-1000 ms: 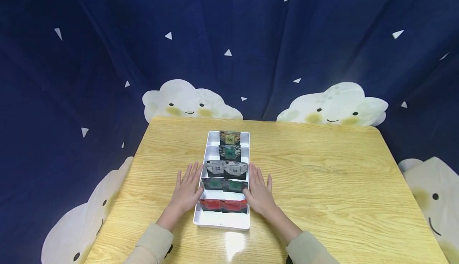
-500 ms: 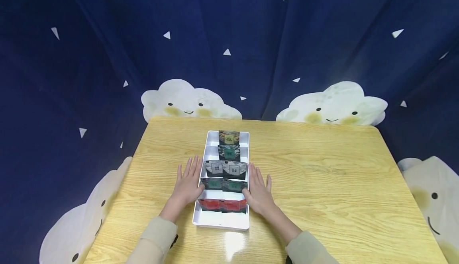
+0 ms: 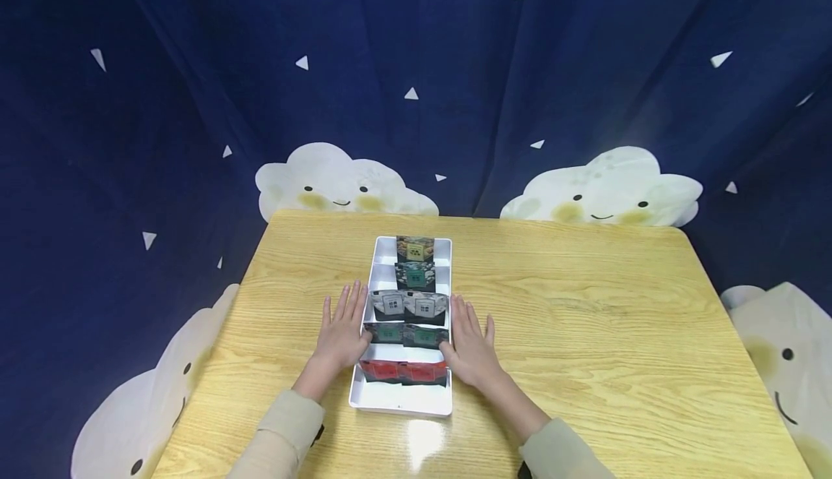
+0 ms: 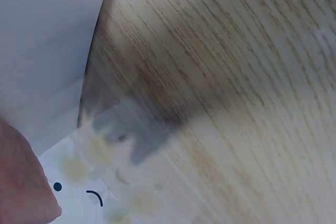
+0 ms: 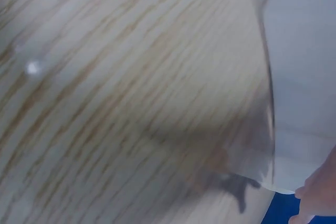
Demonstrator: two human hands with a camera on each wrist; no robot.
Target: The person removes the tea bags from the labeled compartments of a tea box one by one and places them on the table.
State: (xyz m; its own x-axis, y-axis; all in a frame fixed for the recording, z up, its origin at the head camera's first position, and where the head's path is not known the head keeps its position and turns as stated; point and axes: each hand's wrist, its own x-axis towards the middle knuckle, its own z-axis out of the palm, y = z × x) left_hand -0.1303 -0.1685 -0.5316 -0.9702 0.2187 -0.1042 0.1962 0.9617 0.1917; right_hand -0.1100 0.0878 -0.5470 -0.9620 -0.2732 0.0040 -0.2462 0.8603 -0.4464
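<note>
A long white tray (image 3: 380, 396) with cross compartments lies on the table, holding several flat packets stood in rows. Farthest is a yellow-labelled packet (image 3: 414, 251), then a green-labelled packet (image 3: 416, 277). Nearer come two grey packets (image 3: 390, 305), two dark green packets (image 3: 425, 337) and two red packets (image 3: 422, 372). My left hand (image 3: 339, 340) lies along the tray's left side, fingers straight, thumb over the rim. Opposite it, my right hand (image 3: 471, 352) rests on the right side in the same way. Both wrist views show the tray's smooth outer wall (image 4: 42, 51) beside a fingertip.
The wooden table (image 3: 585, 334) extends to both sides, with more of it on the right. Behind it hangs a dark blue curtain (image 3: 364, 45) with white triangles and smiling clouds (image 3: 604, 186). A light glare shows on the table before the tray.
My left hand has slid a little forward along the tray's side. The right hand, the tray and the packets have stayed put.
</note>
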